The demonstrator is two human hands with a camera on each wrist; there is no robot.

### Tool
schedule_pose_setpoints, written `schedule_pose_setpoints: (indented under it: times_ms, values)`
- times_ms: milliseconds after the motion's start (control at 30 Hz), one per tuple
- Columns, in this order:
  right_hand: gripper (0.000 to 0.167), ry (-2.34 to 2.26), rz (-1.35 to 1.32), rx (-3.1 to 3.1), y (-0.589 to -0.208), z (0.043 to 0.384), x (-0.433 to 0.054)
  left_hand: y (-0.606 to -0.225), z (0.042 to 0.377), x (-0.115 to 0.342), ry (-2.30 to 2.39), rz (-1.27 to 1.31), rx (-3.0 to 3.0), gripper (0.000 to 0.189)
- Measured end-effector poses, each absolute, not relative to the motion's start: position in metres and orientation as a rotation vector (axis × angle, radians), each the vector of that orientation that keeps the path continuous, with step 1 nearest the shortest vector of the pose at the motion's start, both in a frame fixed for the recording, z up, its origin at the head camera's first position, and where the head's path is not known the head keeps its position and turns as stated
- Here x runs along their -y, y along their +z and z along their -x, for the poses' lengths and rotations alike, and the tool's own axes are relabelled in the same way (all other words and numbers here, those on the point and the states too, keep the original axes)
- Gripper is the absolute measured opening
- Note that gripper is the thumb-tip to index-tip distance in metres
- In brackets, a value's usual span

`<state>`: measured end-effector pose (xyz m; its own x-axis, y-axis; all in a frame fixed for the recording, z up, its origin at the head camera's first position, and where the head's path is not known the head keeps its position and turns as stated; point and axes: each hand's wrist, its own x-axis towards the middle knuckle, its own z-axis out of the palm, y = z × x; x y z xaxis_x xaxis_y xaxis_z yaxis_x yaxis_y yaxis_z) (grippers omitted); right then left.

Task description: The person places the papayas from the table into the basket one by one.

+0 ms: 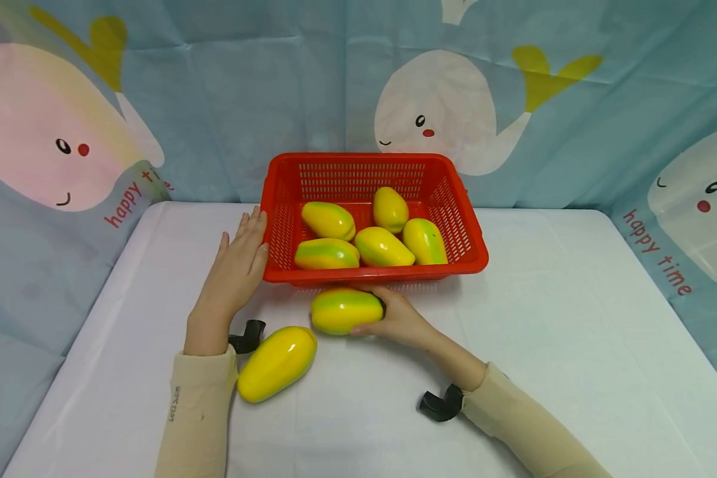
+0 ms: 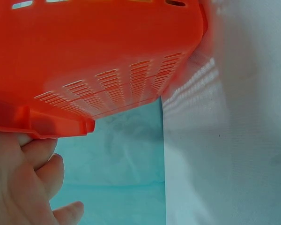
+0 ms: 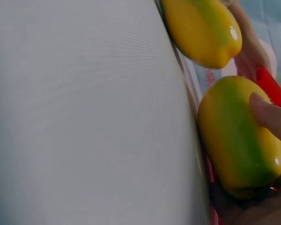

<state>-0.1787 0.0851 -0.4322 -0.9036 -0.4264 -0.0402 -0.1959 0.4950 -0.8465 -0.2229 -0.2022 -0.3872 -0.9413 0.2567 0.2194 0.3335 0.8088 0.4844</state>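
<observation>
My right hand (image 1: 401,320) grips a yellow-green papaya (image 1: 342,311) by its right end, just in front of the red plastic basket (image 1: 373,273). In the right wrist view the thumb lies along the side of this papaya (image 3: 236,136), and other fingers curl round its end. My left hand (image 1: 233,269) rests against the basket's left rim with its fingers straight. From the left wrist, the fingers show beside the basket's rim (image 2: 61,126). Another papaya (image 1: 277,364), mostly yellow, lies on the table near the left sleeve.
Inside the basket lie several papayas, one (image 1: 328,220) at the left and another (image 1: 390,209) towards the back. The white table (image 1: 550,345) ends at a blue curtain (image 1: 263,99) printed with whales. Black wrist mounts (image 1: 442,403) stick out from both sleeves.
</observation>
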Motion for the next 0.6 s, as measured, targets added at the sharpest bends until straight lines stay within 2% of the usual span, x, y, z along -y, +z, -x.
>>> schedule_pose_setpoints:
  times_ms: [333,600]
  values:
    - [0.074,-1.393,0.469,-2.516,-0.4318,0.1763,-0.0846,-0.3859,0.2224,0.2015,-0.806,0.463,2.853,0.055]
    - [0.069,-1.4,0.577,-2.509,-0.4265,0.1698,-0.0908,-0.3874,0.2235,0.2017,-0.792,0.45,2.861,0.056]
